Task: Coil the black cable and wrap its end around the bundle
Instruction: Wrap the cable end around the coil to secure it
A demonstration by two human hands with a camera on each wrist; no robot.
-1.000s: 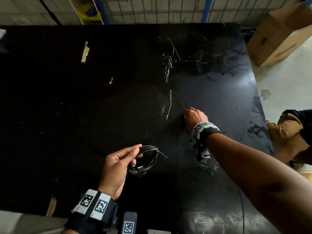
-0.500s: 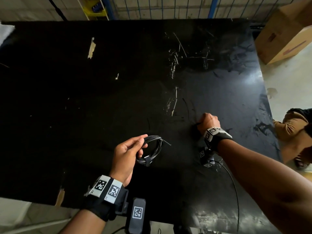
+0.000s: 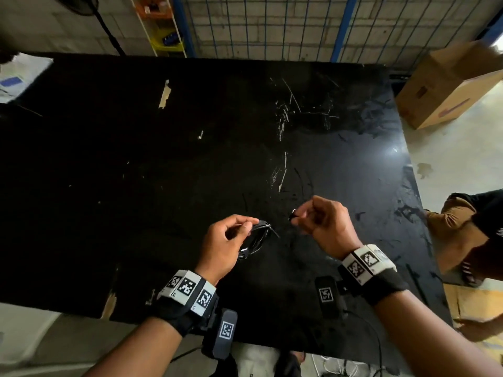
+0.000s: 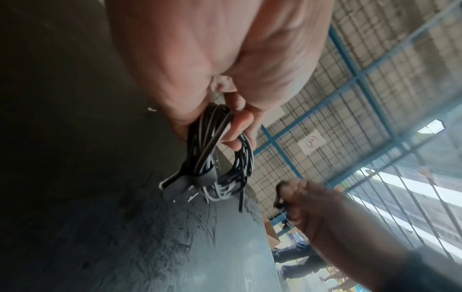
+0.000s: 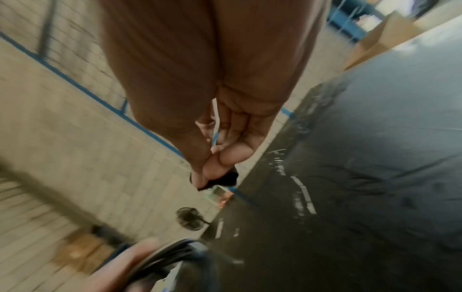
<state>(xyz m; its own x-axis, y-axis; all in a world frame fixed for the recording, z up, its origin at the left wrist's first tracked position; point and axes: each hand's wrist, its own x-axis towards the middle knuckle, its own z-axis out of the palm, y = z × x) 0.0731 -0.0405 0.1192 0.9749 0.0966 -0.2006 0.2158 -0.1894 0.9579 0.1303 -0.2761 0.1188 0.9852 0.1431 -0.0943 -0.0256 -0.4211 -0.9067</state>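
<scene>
The right hand [image 3: 325, 227] has lifted off the scratched black counter [image 3: 136, 186] and now hangs just right of the coil, its fingers [image 5: 226, 156] pinching a small dark cable end [image 3: 293, 215]. The left hand [image 3: 226, 244] keeps pinching the glossy, thin-stranded black cable [image 4: 217, 158] bundle above the counter.

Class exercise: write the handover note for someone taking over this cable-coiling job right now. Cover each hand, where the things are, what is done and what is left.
Left hand grips the coiled black cable above the black table.
Right hand pinches a small dark piece, apparently the cable's end, beside the coil.
Done: coils gathered.
Left: wrap the end around the bundle.
</scene>
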